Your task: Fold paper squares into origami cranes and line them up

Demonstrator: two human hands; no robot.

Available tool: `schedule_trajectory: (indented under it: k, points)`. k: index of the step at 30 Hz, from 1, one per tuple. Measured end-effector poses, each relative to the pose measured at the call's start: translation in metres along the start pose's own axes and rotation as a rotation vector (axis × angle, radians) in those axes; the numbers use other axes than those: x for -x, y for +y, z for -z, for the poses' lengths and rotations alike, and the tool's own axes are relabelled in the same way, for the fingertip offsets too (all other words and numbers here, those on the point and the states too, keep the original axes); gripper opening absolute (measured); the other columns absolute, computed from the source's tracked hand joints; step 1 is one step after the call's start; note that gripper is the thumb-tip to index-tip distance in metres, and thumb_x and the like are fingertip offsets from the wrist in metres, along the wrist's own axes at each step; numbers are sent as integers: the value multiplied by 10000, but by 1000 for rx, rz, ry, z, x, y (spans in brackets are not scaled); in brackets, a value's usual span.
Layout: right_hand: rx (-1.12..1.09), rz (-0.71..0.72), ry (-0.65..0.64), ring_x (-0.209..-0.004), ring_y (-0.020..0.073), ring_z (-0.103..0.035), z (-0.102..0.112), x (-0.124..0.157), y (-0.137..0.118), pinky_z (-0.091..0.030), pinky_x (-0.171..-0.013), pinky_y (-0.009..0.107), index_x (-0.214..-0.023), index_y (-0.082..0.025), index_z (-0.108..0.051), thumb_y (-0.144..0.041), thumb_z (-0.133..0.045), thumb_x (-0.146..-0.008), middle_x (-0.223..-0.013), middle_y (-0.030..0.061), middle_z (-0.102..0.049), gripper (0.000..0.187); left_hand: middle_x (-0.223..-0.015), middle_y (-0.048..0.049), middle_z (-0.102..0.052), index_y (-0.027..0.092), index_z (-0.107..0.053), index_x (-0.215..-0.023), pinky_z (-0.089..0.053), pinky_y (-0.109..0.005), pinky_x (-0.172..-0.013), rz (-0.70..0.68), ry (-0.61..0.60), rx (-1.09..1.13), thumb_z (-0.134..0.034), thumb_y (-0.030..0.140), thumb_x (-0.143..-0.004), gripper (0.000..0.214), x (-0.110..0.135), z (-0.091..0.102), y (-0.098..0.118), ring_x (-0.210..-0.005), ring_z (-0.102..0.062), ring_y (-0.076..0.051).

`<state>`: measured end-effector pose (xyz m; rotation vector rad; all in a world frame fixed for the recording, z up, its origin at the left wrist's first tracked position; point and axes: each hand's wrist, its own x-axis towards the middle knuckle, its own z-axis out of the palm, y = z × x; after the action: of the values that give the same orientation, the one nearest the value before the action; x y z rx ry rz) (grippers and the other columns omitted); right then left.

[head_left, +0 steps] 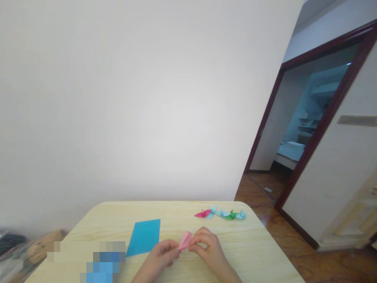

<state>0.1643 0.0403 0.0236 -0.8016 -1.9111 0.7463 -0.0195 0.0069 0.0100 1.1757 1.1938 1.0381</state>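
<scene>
Between my two hands is a small piece of folded pink paper [186, 240], raised a little over the table. My left hand [165, 253] pinches its lower left corner between thumb and fingers. On the other side, my right hand [207, 245] grips the right edge with thumb and forefinger. The fingertips cover parts of the paper, so its full fold shape is hidden. A flat blue sheet of paper [144, 237] lies just left of and beyond my left hand.
Along the back right of the pale wooden table [176, 214] stands a row of several folded paper cranes [232, 215] in pink, light blue and green. A pixelated blue patch [103, 269] hides the front left. Behind is a white wall [147, 98], with a doorway at right.
</scene>
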Motion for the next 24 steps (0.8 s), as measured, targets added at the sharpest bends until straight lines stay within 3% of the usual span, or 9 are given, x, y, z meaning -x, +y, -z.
schedule_trajectory:
  k: [8, 14, 20, 22, 24]
  points:
    - [26, 31, -83, -708, 163, -578, 1, 0, -5, -459, -667, 265, -692, -236, -703, -283, -674, -716, -695, 25, -631, 61, -610, 18, -561, 162, -629, -630, -353, -165, -441, 212, 44, 168, -627, 295, -606, 135, 13, -3, 8, -624, -529, -128]
    - [15, 30, -84, -696, 158, -574, 2, 0, -7, -457, -647, 254, -687, -232, -704, -284, -671, -718, -683, 23, -620, 69, -690, 25, -575, 170, -617, -678, -280, -135, -319, 266, -36, 330, -607, 291, -601, 144, 12, -1, 4, -583, -549, -107]
    - [-60, -3, -43, -667, 152, -573, 2, 0, -9, -454, -630, 249, -664, -221, -699, -283, -676, -712, -679, 20, -604, 82, -718, 27, -591, 179, -611, -760, -259, -130, -303, 337, -76, 435, -651, 346, -589, 243, 12, -1, 3, -550, -567, -92]
    - [-80, -14, -17, -661, 151, -567, 2, -1, -7, -448, -631, 250, -647, -205, -682, -277, -671, -716, -667, 16, -590, 101, -724, 28, -590, 182, -611, -744, -282, -135, -319, 327, -47, 383, -658, 359, -584, 243, 12, -2, 5, -566, -568, -98]
    - [-88, -44, 30, -666, 154, -560, 2, -2, -2, -439, -627, 250, -642, -183, -651, -269, -652, -729, -664, 13, -575, 122, -724, 19, -588, 180, -611, -721, -341, -148, -368, 220, -4, 269, -622, 377, -627, 219, 9, -2, 4, -626, -570, -117]
